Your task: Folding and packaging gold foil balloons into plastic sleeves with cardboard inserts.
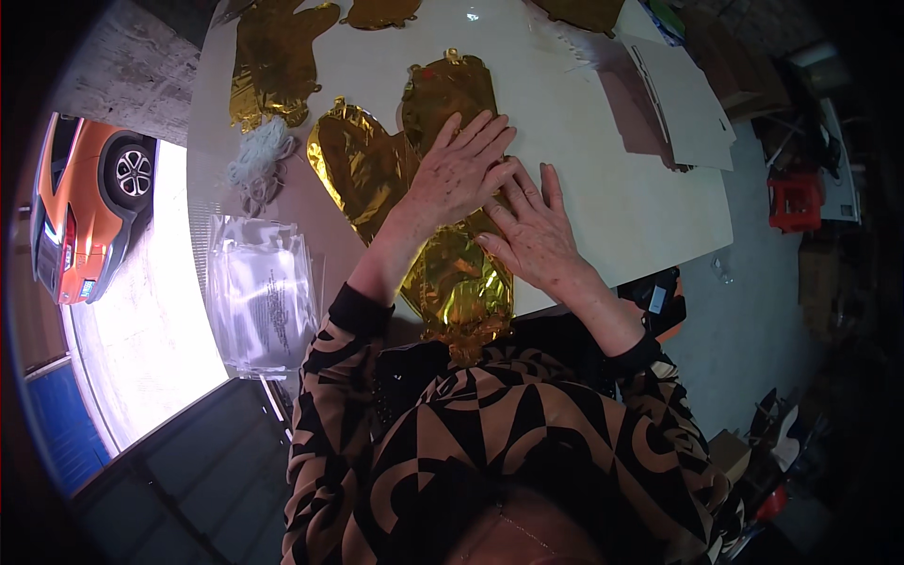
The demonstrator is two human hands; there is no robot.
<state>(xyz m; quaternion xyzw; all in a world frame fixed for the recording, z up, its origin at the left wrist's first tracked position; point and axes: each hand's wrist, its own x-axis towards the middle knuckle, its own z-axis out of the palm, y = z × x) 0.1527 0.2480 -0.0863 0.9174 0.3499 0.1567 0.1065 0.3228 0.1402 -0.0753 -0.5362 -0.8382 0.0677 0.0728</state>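
Observation:
A flat gold foil balloon (466, 268) with several lobes lies on the table in front of me, its near end hanging over the table edge by my body. My left hand (461, 169) lies across the upper part of it, fingers stretched out and pointing away to the right. Just right of it my right hand (539, 226) rests flat with fingers spread, partly on the foil and partly on the table. The fingers of the two hands meet near the balloon's right side. Neither hand grips anything that I can see.
More gold foil balloons (278, 61) lie at the table's far side. A bundle of pale string (259, 155) and clear plastic bags (264, 297) are on the left. White boards (678, 104) stand at the right. Beyond are an orange car (99, 202) and a red stool (796, 200).

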